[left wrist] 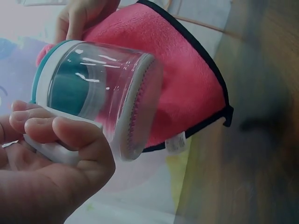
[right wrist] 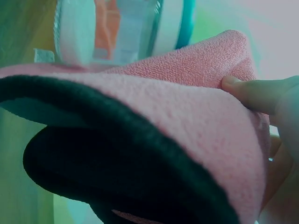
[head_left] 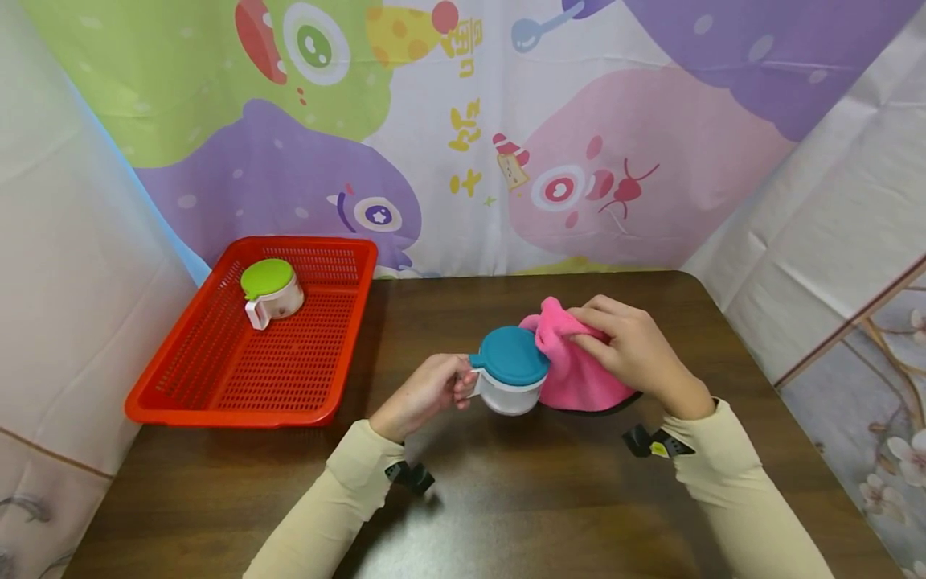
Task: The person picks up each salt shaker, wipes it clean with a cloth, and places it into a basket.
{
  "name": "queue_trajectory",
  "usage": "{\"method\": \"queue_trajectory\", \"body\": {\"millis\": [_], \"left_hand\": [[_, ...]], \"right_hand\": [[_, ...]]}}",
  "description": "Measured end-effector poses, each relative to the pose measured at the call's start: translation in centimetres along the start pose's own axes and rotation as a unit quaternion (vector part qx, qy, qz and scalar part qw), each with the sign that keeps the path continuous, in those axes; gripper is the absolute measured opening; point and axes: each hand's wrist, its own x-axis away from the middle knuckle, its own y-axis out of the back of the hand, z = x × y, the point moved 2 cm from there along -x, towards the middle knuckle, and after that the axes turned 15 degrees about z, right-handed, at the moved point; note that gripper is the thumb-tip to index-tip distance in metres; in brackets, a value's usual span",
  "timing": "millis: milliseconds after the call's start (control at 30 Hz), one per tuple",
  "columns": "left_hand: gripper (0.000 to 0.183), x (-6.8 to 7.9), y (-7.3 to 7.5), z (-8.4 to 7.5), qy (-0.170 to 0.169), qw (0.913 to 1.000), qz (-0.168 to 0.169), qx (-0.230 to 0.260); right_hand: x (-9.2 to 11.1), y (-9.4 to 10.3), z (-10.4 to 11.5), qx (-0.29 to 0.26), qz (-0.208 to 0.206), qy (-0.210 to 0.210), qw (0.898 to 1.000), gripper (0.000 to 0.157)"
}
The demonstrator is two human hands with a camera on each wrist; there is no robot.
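Observation:
My left hand (head_left: 432, 384) grips the white handle of a clear jar (head_left: 510, 397) with a teal lid (head_left: 514, 355). The jar is held above the table, and its see-through wall and ridged base show in the left wrist view. In my right hand (head_left: 631, 342) is a pink cloth (head_left: 582, 376) with black edging, pinched between thumb and fingers. The cloth hangs down at the jar's right side and overlaps the lid's edge. From the right wrist, the cloth (right wrist: 196, 107) folds across the view with the thumb (right wrist: 247, 91) on it.
A red plastic basket (head_left: 168, 406) stands at the left of the brown wooden table (head_left: 492, 498). Inside it sits a similar jar with a green lid (head_left: 267, 278). A printed cartoon curtain (head_left: 463, 225) hangs behind the table's far edge.

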Motion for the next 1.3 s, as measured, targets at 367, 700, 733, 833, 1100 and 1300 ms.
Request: {"method": "queue_trajectory", "body": {"millis": [367, 700, 733, 833, 1100, 1300], "left_hand": [[0.018, 0.1, 0.0, -0.3, -0.02, 0.999, -0.027, 0.031], [0.024, 0.1, 0.5, -0.5, -0.061, 0.9957, -0.028, 0.063], [0.024, 0.1, 0.6, -0.5, -0.063, 0.9953, -0.031, 0.066], [0.026, 0.2, 0.9, -0.8, -0.07, 0.9937, -0.042, 0.077], [0.028, 0.3, 1.1, -1.4, -0.079, 0.9904, -0.059, 0.097], [0.026, 0.2, 1.1, -1.4, -0.089, 0.9898, -0.064, 0.091]], "right_hand": [[0.4, -1.2, 0.8, -0.009, 0.003, 0.0, 1.0, 0.03], [0.9, -1.8, 1.2, -0.027, -0.027, 0.014, 0.999, 0.03], [1.0, -1.9, 1.2, -0.031, -0.027, 0.015, 0.999, 0.03], [1.2, -2.4, 1.4, -0.041, -0.028, 0.021, 0.999, 0.03], [1.0, -3.3, 2.0, -0.05, -0.039, 0.04, 0.997, 0.027], [0.7, -3.9, 2.5, -0.052, -0.069, 0.058, 0.995, 0.029]]}}
